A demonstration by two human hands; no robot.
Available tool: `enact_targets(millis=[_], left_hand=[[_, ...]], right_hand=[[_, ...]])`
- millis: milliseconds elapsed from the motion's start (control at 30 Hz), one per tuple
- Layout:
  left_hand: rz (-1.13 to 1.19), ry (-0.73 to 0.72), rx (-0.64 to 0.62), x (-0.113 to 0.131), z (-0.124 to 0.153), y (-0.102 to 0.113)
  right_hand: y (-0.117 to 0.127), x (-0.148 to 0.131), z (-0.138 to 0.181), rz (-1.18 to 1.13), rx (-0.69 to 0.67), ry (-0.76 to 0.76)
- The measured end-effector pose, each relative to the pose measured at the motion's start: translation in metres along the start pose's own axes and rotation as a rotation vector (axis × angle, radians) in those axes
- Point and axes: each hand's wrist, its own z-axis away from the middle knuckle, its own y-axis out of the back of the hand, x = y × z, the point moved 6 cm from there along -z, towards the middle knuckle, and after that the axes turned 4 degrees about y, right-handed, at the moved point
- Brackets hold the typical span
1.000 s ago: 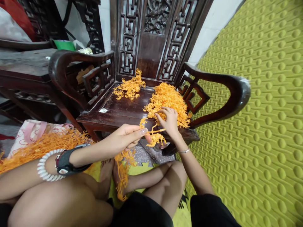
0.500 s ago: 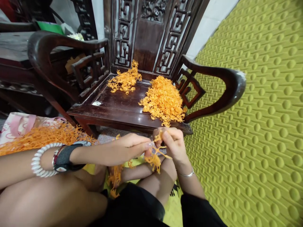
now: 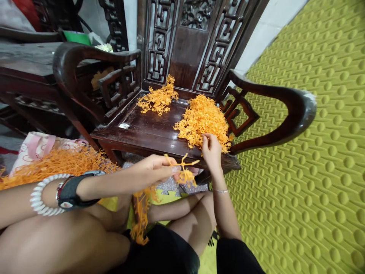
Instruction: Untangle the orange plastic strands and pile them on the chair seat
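My left hand [image 3: 161, 167] pinches an orange branched plastic sprig [image 3: 184, 164] between thumb and fingers. Its thin arms stick out to the right, and a frilly orange cluster hangs below. From under that hand a longer orange strand [image 3: 139, 217] trails down over my lap. My right hand [image 3: 211, 150] is at the front edge of a large heap of orange plastic pieces [image 3: 203, 116] on the wooden chair seat [image 3: 154, 131]. Its fingers are curled together against the heap; what lies in them is hidden.
A smaller orange bunch [image 3: 159, 99] lies at the back left of the seat. Carved armrests [image 3: 296, 114] flank it. Lower left, a pink and white bag [image 3: 32, 152] is beside a mass of loose orange sprigs [image 3: 76, 163]. A yellow-green bumpy surface [image 3: 308, 182] covers the right.
My right hand has left the sprig by my left hand and reached forward to the heap. My left hand still holds its sprig, now slightly higher. The view has shifted a little.
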Motion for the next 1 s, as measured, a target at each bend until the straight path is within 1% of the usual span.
enact_targets(millis=[133,267,400,533,633,700,833,933,1000], left_hand=[[0.135,-0.018,0.0,0.007,-0.008,-0.001],[0.273,-0.049,-0.03,0.013,-0.016,-0.006],[0.362,0.005,0.001,0.014,-0.025,-0.009],[0.385,0.044,0.02,0.017,-0.031,-0.013],[0.394,0.062,0.029,0.017,-0.034,-0.013],[0.402,0.076,0.052,0.015,-0.035,-0.01],[0.442,0.102,0.11,0.011,-0.035,-0.004],[0.46,0.098,0.139,0.008,-0.035,0.0],[0.448,0.111,0.137,0.005,-0.035,0.0]], right_hand=[[-0.018,0.008,-0.016,0.126,-0.104,0.007],[-0.023,0.015,-0.019,0.187,-0.142,0.004],[-0.021,0.013,-0.016,0.197,-0.125,0.015],[-0.015,0.008,-0.015,0.214,-0.061,0.026],[-0.007,0.009,-0.016,0.207,-0.007,0.006],[-0.004,0.013,-0.016,0.175,0.009,-0.02],[-0.004,0.012,-0.017,0.028,-0.025,-0.026],[0.0,-0.003,-0.009,-0.099,-0.019,-0.014],[0.003,-0.019,0.004,-0.23,-0.036,-0.002]])
